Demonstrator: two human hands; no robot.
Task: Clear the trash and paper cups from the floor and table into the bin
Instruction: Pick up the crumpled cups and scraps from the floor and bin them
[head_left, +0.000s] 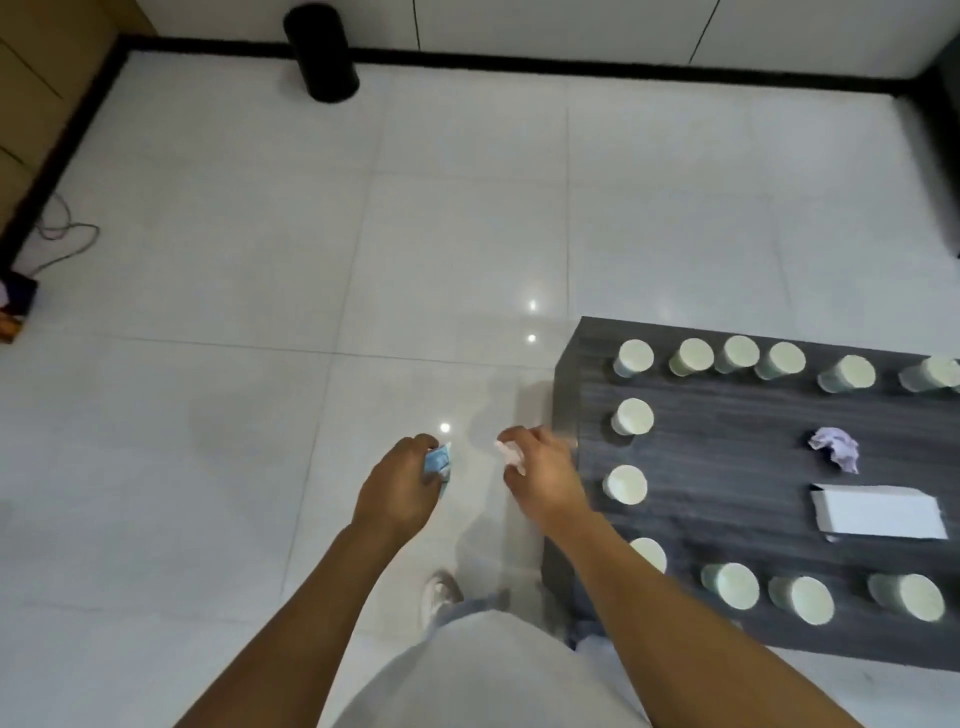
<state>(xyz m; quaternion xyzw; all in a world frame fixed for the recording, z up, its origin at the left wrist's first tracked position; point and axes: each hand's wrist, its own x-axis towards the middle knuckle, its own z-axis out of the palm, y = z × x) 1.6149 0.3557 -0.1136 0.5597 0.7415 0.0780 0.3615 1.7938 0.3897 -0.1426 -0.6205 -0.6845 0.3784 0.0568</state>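
White glossy floor tiles (260, 218) fill most of the view, and both arms reach out over them. Left hand (402, 486) has its fingers curled round a small blue-and-white wrapper (439, 462), gripping it tight with the scrap poking out past the knuckles. Right hand (540, 475) pinches a crumpled white bit of paper (508, 453) at the fingertips, just beside the near corner of the dark wood-grain table (727, 457). Both hands hang above the floor, close together but apart.

On the table, upturned paper cups (635, 357) stand in a line along the far edge, more run down the left side, and another row sits along the near edge, one partly hidden behind the right forearm. Between the rows lies a crumpled pale purple tissue (835, 447), and just below it a flattened white carton (878, 512), the two near each other but not touching.

Far off, against the black skirting by the wall, stands the black cylindrical bin (321, 52), well apart from both hands. At the left edge, a grey cable (67, 234) loops on the floor toward a dark box (15, 306). A shoe (441, 592) shows below, blurred.
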